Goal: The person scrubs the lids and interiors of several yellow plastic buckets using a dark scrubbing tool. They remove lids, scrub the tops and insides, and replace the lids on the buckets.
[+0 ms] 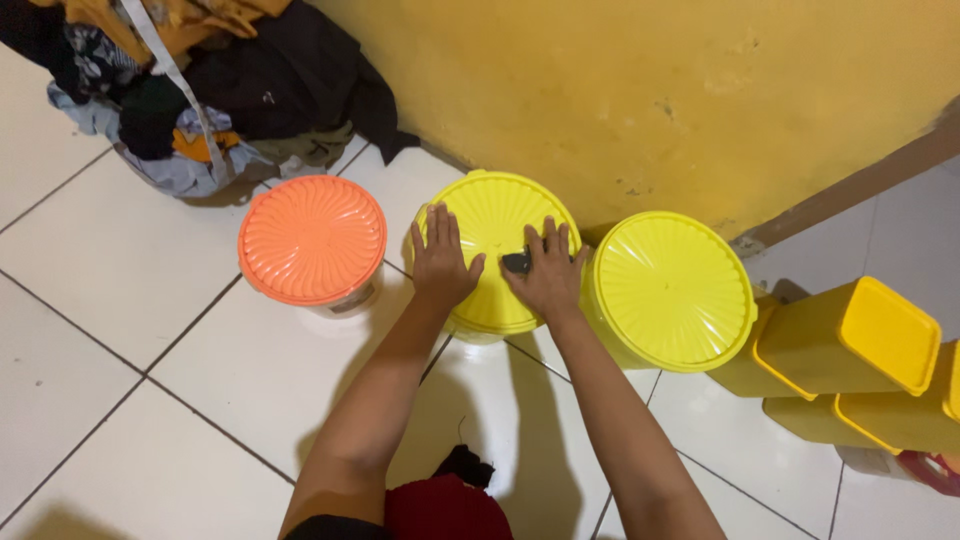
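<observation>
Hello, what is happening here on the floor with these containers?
A person presses both hands on the yellow lid of the middle round container. The left hand lies flat on it; the right hand also rests there with a small dark object under its thumb. An orange-lidded container stands to the left, another yellow-lidded one to the right, on the white tiled floor.

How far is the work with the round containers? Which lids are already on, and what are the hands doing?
Looks done: the orange lid and the right yellow lid sit flat on their containers. In hand: the left hand and right hand press flat on the middle yellow lid, a small dark object under the right thumb. Left: whether this lid is fully sealed cannot be seen.
</observation>
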